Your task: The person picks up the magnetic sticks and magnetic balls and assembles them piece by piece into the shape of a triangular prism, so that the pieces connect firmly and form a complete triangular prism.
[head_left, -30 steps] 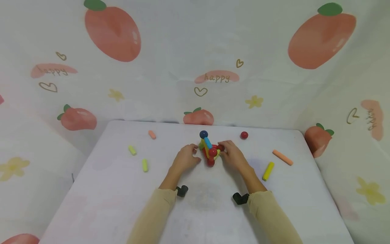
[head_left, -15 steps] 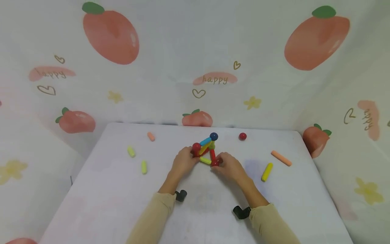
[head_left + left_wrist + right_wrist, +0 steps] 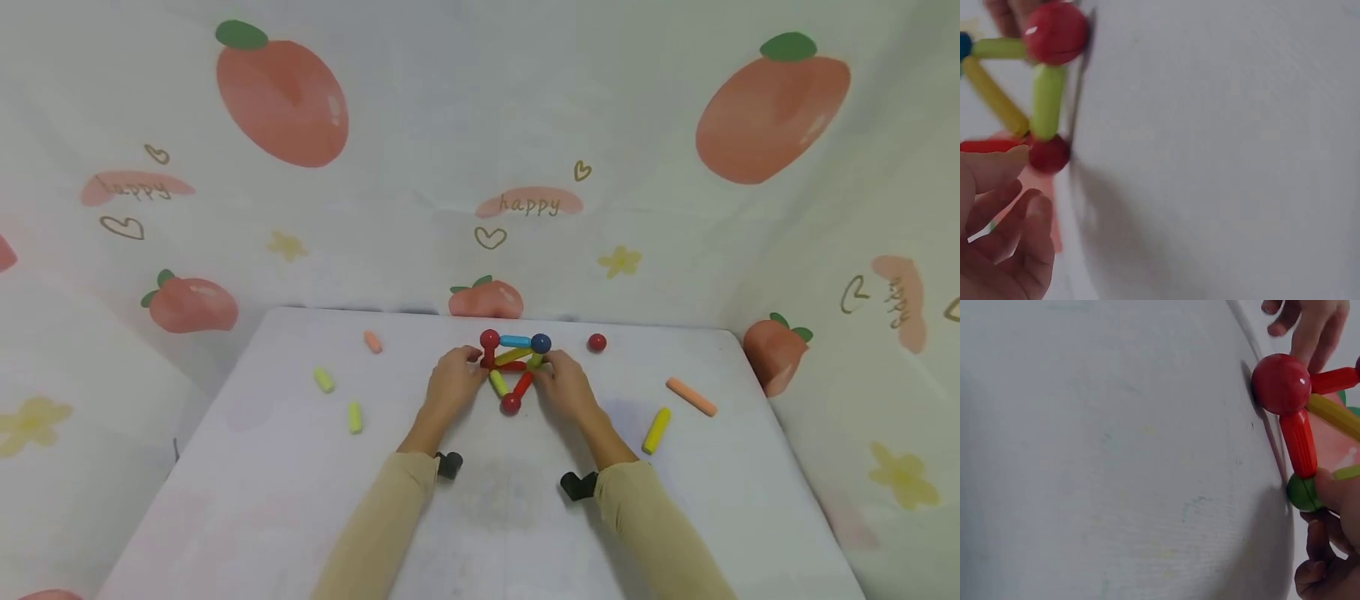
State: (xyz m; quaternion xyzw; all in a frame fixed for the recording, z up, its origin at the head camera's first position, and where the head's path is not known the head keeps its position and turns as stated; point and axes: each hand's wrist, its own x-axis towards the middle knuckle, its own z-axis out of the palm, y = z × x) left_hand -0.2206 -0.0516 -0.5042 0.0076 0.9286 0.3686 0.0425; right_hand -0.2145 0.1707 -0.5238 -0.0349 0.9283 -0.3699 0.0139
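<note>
A person's two hands hold a frame (image 3: 512, 367) of coloured sticks and balls over the white bench (image 3: 487, 525), toward the far edge. The left hand (image 3: 453, 385), partly curled, pinches a low red ball (image 3: 1050, 156); the right hand (image 3: 567, 385) has thumb and fingers closed around a green ball (image 3: 1304, 491). Uneven pulling could pop a stick off its ball, and the raised top might then sag. Only the head view shows the light-blue stick (image 3: 515, 341) along the top; the right wrist view reveals the green ball, largely hidden from above.
</note>
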